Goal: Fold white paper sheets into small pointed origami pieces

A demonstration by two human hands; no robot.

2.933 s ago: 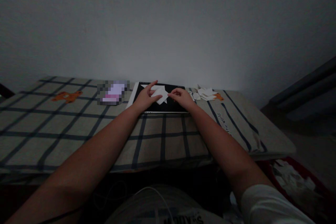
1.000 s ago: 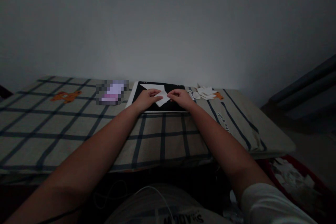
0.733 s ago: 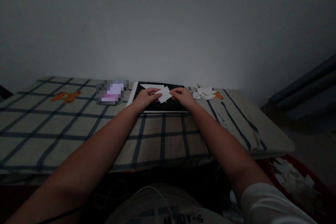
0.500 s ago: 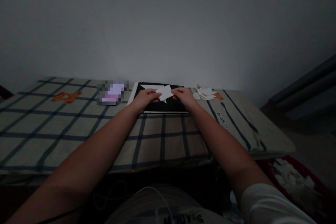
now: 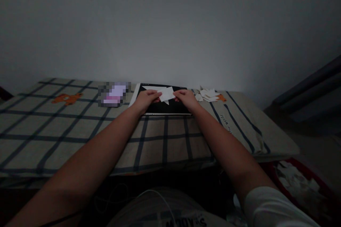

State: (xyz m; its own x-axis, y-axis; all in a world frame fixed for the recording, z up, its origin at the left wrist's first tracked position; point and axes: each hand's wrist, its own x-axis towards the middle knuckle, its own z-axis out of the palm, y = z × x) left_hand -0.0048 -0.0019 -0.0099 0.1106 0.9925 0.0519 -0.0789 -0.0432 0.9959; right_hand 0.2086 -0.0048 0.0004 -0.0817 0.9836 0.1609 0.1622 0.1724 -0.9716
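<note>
A small white piece of paper [image 5: 167, 94] is stretched between my two hands above a dark sheet or board. My left hand [image 5: 147, 100] pinches its left edge, thumb on top. From the other side, my right hand [image 5: 186, 98] grips the right edge between thumb and fingers. Under them lies the black board [image 5: 174, 108] with a white border, and on it a white pointed paper shape [image 5: 151, 87] shows partly behind the held piece. Whether the two white pieces touch I cannot tell.
Right of the board lies a pile of white paper pieces [image 5: 209, 94]. A pixelated phone-like thing [image 5: 115, 95] rests to the left. A checked cloth [image 5: 157, 142] covers the table, which stands against a wall. At lower right, a red bin [image 5: 317, 170] holds crumpled paper.
The held paper and both hands have shifted very slightly, the paper now lying a little left and lower. Both hands keep their pinch on it.
</note>
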